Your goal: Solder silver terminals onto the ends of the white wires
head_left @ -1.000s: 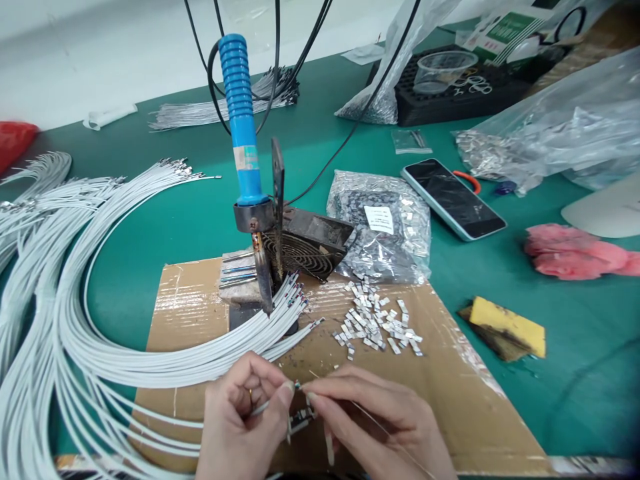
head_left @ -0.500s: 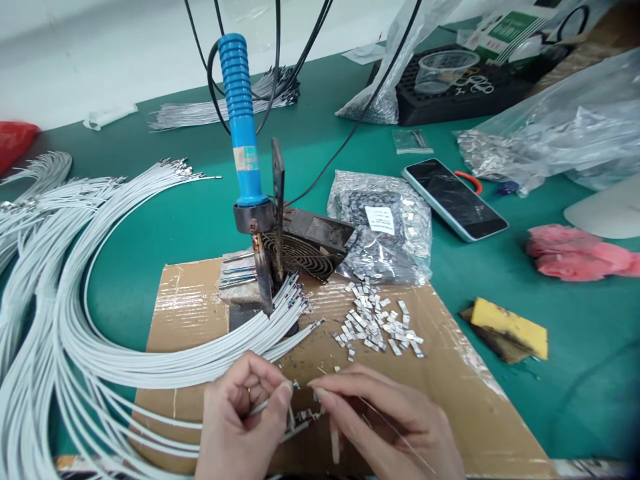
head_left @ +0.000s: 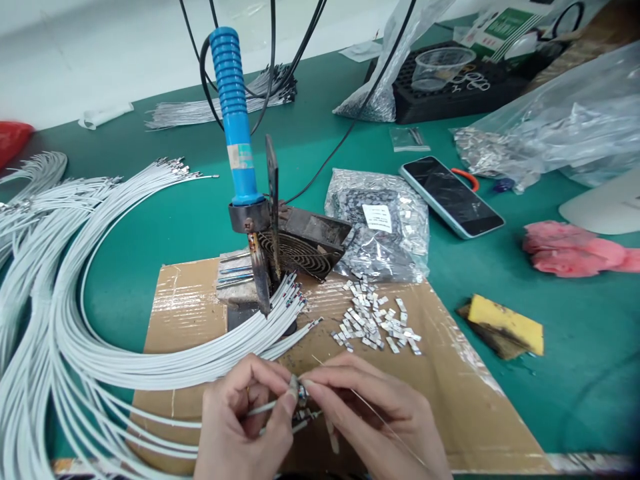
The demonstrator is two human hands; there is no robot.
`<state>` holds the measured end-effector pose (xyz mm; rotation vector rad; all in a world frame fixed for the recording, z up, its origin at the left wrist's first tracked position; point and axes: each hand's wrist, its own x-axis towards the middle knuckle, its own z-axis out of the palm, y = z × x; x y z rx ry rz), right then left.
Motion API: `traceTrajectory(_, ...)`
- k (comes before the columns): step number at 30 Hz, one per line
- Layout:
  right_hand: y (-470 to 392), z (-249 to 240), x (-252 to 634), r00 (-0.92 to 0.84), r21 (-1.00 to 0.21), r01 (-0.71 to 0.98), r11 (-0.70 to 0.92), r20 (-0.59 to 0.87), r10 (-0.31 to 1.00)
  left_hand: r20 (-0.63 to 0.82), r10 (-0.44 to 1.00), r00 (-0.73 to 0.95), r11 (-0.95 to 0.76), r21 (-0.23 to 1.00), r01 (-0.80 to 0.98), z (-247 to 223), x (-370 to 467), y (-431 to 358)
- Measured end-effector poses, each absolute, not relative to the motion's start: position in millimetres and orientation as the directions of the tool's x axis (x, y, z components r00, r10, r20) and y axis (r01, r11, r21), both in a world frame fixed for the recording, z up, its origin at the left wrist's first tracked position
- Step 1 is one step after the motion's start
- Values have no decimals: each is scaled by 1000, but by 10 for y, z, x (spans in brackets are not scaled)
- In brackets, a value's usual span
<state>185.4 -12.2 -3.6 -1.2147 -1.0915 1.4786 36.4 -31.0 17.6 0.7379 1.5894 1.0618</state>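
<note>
My left hand [head_left: 245, 427] is closed, pinching a white cable [head_left: 261, 409] close to its end between thumb and forefinger. Facing it, my right hand [head_left: 375, 417] is closed with thumb and forefinger on a small metal terminal [head_left: 302, 392], which meets the cable's tip. A thin wire, probably solder [head_left: 385, 424], also runs through the right hand's fingers. More cable ends with metal pieces lie just below the fingertips, partly hidden. Behind the hands, a thick bundle of white cables [head_left: 200, 360] curves in from the left, and loose metal terminals [head_left: 373, 320] lie scattered on the cardboard [head_left: 450, 393].
A blue-handled soldering iron [head_left: 235, 120] stands upright in a holder beyond the cable ends, beside a dark fan [head_left: 305, 247]. A bag of small parts [head_left: 377, 220], a phone [head_left: 453, 197], a yellow sponge [head_left: 507, 325] and a pink cloth [head_left: 570, 250] lie on the green table.
My right hand has moved left, bringing the terminal up to the cable end in my left hand. The gap between the fingertips has closed. The view has shifted slightly.
</note>
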Motion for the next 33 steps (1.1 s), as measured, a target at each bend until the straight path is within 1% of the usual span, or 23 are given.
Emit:
traceTrajectory(3,-111,-56,1877,-148,-979,-87,-184,-170,974,-403,872,-279,405,913,-54,187,370,-301)
traceTrajectory(7,-113,-28,1869,-109,-974,-104,-202,-190,976,-410,865,-288,412,909,-56,212,385,-283)
traceTrajectory(14,-94,-39,1871,-126,-975,-102,-196,-183,975,-410,868,-280,413,909,-50,226,383,-270)
traceTrajectory(22,-85,-74,1873,-118,-969,-99,-225,-213,970,-393,872,-294,409,913,-8,201,373,-258)
traceTrajectory(24,-98,-81,1867,-98,-979,-68,-192,-185,978,-392,873,-289,402,915,-28,196,379,-244)
traceTrajectory(28,-156,-93,1848,6,-996,28,-89,-89,996,-393,873,-290,394,917,-59,183,371,-191)
traceTrajectory(33,-215,-92,1810,99,-970,166,-176,-161,982,-347,867,-356,382,924,30,159,319,-120)
